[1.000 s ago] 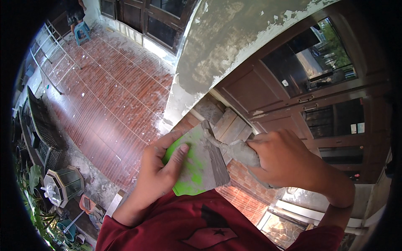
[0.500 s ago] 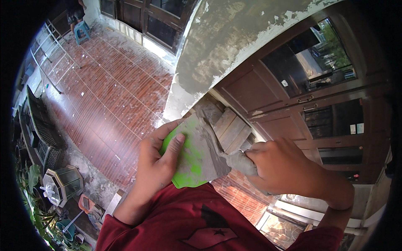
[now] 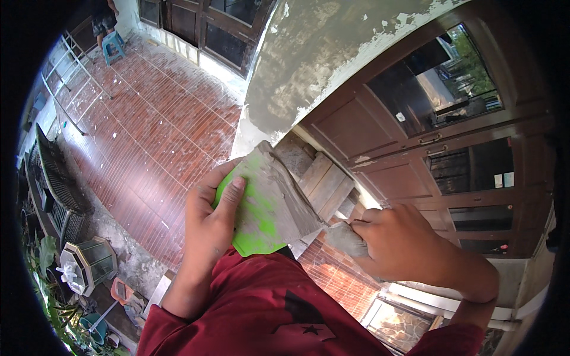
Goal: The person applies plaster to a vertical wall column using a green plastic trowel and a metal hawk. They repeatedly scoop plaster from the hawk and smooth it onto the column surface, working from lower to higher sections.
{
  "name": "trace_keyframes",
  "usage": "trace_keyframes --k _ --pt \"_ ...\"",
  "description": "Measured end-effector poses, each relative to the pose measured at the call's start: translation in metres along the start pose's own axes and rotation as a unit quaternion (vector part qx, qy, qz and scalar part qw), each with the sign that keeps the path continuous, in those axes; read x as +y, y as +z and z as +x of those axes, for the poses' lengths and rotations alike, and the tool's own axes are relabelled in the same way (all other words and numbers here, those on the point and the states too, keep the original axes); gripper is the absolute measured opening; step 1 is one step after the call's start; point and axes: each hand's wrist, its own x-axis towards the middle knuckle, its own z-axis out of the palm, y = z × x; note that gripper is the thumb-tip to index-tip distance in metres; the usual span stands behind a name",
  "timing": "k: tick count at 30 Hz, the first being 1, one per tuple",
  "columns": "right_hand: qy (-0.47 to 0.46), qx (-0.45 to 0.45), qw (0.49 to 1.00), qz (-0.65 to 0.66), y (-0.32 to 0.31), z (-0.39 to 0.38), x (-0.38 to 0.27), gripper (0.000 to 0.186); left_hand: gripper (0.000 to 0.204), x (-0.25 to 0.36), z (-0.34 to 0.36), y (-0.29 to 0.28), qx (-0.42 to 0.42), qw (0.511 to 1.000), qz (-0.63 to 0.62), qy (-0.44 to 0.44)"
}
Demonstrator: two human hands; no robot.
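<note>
My left hand (image 3: 212,216) grips a green plastic plaster board (image 3: 259,228) by its left side, thumb on top and fingers underneath. Grey wet plaster (image 3: 282,196) covers most of its face, thickest along the right edge. My right hand (image 3: 398,240) is closed round the plaster-caked handle of a trowel (image 3: 346,240). The trowel's thin neck meets the board's lower right corner; its blade cannot be made out against the plaster. Beyond the board stands a wall (image 3: 309,65) with patchy grey plaster and a pale, flaking edge.
Brown wooden doors (image 3: 380,178) with glass panes stand at right, wooden planks (image 3: 325,184) beside them. Red tiles (image 3: 148,118) stretch left toward a metal ladder (image 3: 77,71) and a person near a blue stool (image 3: 113,47). A lantern-like glass case (image 3: 89,264) and plants lie lower left.
My left hand and the board have shifted slightly left and up. My right hand and the trowel handle have dropped a little, widening the distance between the hands.
</note>
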Motion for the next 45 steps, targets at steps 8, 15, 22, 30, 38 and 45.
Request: trace_keyframes --k 8,15,22,30,38,45 --pt "0.047 0.195 0.941 0.273 0.04 -0.01 0.026 0.026 0.042 -0.002 0.004 -0.013 0.041 0.994 -0.096 -0.011" --pt "0.042 0.337 0.633 0.696 0.17 0.022 0.019 0.023 0.052 0.009 0.012 -0.007 0.061 0.974 -0.214 0.052" --pt "0.085 0.454 0.526 0.715 0.261 0.099 -0.007 0.024 0.036 0.032 0.04 -0.003 0.067 0.942 -0.325 0.038" --pt "0.065 0.332 0.473 0.813 0.281 0.105 -0.006 0.032 0.041 0.043 0.059 -0.001 -0.023 0.962 -0.267 0.059" --pt "0.088 0.317 0.454 0.828 0.28 0.104 -0.013 0.035 0.04 0.033 0.065 0.004 0.047 0.938 -0.339 0.05" --pt "0.079 0.274 0.429 0.857 0.291 0.098 -0.009 0.041 0.043 0.083 0.084 0.031 0.076 0.891 -0.422 0.15"
